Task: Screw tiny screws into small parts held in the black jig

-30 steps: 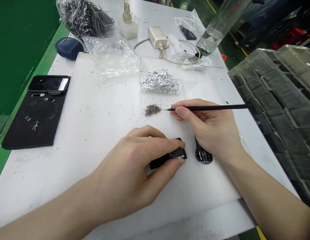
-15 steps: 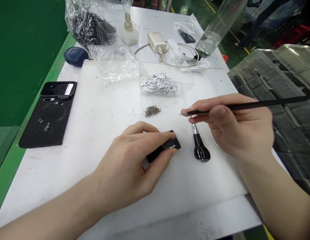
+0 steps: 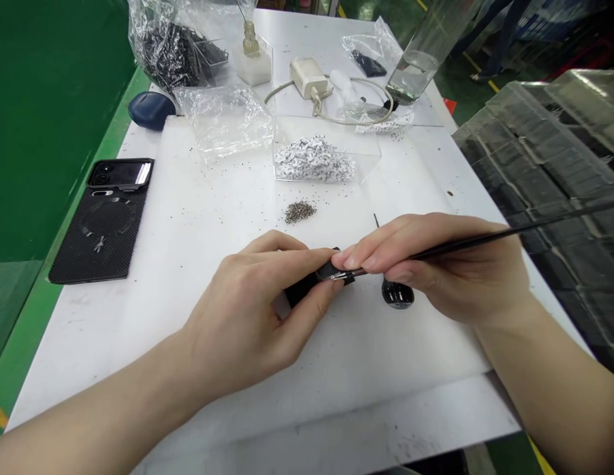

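My left hand is closed on a small black part, thumb and forefinger pinching it just above the white mat. Most of this part is hidden by my fingers. Closed round a long, slim black-handled tool, my right hand brings its pointed, silvery tip to the part beside my left thumb. Whether the tool is a fine brush or tweezers, I cannot tell. Beneath my right fingers lies an awl-like tool with a rounded black handle, its thin shaft partly covered. A small heap of tiny metal pieces lies beyond my left hand.
A clear tray of small white pieces stands behind the heap. Farther back are a charger with cable, plastic bags and a clear vessel of liquid. A phone lies left; plastic boxes stand right.
My right hand has moved left and down with the slim tool, whose tip now meets the black part. It now covers more of the awl-like tool. My left hand keeps its grip.
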### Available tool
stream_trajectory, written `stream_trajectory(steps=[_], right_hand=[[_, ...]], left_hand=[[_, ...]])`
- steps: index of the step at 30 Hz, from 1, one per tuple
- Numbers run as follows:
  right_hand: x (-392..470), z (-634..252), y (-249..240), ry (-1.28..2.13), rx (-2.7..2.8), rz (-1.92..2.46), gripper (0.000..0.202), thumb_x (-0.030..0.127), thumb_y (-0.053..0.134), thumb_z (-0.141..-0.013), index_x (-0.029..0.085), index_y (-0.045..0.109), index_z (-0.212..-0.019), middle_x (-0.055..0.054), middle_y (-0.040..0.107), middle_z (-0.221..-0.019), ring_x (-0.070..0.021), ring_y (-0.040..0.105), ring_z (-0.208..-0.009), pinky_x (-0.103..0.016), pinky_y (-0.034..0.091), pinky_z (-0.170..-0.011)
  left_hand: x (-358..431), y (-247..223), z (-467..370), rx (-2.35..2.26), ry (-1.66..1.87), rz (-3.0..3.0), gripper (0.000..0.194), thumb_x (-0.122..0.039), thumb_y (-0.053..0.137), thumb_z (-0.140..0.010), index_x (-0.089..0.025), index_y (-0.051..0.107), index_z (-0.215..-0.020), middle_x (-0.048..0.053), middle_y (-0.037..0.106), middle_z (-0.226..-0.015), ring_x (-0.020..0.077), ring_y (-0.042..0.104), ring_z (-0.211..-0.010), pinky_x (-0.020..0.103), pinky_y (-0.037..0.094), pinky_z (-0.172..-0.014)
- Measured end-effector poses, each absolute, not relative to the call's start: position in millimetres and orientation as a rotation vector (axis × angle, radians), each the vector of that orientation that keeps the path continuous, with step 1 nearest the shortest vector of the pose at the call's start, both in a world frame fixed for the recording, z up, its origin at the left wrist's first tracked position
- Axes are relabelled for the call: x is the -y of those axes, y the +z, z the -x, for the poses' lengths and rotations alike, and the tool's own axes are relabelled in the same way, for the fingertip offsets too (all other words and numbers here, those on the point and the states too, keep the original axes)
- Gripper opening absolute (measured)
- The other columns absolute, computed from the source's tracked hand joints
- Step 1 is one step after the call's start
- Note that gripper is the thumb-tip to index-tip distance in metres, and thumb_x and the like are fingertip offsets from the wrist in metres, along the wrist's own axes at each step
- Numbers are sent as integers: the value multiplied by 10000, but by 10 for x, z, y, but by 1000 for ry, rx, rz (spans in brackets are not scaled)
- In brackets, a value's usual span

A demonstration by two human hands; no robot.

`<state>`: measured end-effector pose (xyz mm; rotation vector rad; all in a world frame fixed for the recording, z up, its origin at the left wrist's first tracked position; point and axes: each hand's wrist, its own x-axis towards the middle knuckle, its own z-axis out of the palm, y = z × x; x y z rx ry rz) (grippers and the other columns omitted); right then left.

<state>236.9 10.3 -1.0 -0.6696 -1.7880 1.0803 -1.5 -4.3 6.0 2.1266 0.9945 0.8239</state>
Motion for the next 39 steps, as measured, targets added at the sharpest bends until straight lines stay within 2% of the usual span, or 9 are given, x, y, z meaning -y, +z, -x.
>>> stream_trajectory(steps=[8,12,19,26,33,39], right_hand=[[-103,-2394,0,1079,1819,665,231,134,747,-950,273,831,-1115,-36,847,-1025,-219,818,-1005,-386,691,-945],[-113,-2393,2,1064,1834,665,236,152,755,-945,292,826,-1121,-36,845,-1017,-240,820,-990,-424,696,-917],[-111,-2392,-19,1096,1779,680,207,199,751,-961,327,826,-1106,-18,848,-1001,-236,823,-975,-415,703,-901],[-111,-2388,-13,1033,1833,686,185,205,753,-961,311,827,-1093,-20,851,-992,-231,826,-965,-408,705,-900],[-99,-2380,16,1036,1833,701,184,183,752,-959,293,833,-1082,-24,848,-984,-214,823,-970,-368,697,-918],[-96,-2422,109,1076,1926,717,237,163,741,-958,310,830,-1120,-33,844,-1059,-233,814,-1025,-392,701,-928]], left_hand=[[44,70,8,-988,815,-2111,181,-195,661,-998,-209,788,-1125,7,831,-1060,170,733,-914,264,602,-827],[43,69,9,-986,819,-2112,180,-180,667,-994,-198,786,-1129,0,828,-1044,149,725,-917,239,590,-827],[47,73,19,-988,799,-2098,164,-191,663,-999,-211,778,-1113,-6,825,-1028,154,721,-932,247,590,-832],[38,63,11,-980,798,-2114,126,-188,648,-1007,-189,766,-1051,5,812,-972,161,713,-917,256,596,-821],[42,71,12,-974,803,-2115,150,-183,652,-1007,-183,770,-1100,1,815,-988,151,713,-921,242,589,-834],[41,72,16,-972,798,-2117,156,-198,645,-1012,-211,776,-1096,4,829,-1070,168,734,-924,263,610,-849]])
